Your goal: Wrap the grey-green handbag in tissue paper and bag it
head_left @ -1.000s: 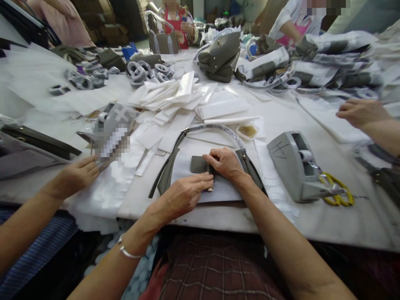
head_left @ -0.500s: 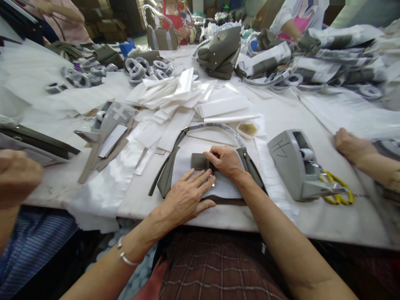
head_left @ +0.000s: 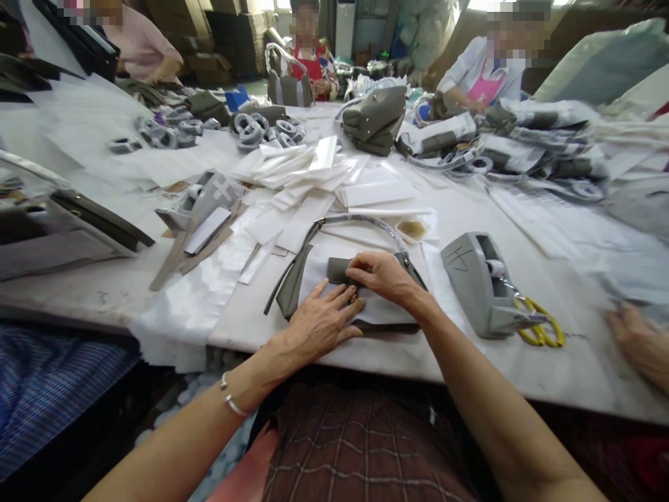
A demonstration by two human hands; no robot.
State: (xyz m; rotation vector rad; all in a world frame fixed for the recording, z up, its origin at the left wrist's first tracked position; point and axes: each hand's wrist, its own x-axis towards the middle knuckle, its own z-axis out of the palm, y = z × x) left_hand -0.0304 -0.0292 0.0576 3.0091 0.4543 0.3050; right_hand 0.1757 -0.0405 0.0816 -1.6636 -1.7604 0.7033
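Observation:
A dark olive handbag (head_left: pixel 294 291) lies flat at the table's front edge, its arched handle (head_left: pixel 360 219) partly wrapped in clear film and pointing away from me. A white sheet (head_left: pixel 312 268) covers its front. Across the middle runs an olive strap tab (head_left: pixel 338 270). My left hand (head_left: pixel 325 315) rests flat on the bag with its fingers stretched out, just below the tab. Thumb and fingers of my right hand (head_left: pixel 385 279) are pinched at the tab's right end, which they partly hide. A small metal piece shows near my left fingertips.
Right of the bag stands a grey tape dispenser (head_left: pixel 473 282) with yellow-handled scissors (head_left: pixel 541 324) beside it. Another tape dispenser (head_left: pixel 201 199) sits left. White paper sheets (head_left: pixel 308 174) pile up beyond the bag. A co-worker's hand (head_left: pixel 640 341) is at the right edge; wrapped bags (head_left: pixel 543 150) lie behind.
The view has tilted up and shifted. Both my hands stay on the bag, the right fingers slightly nearer the left ones. The left neighbour's hand has left view.

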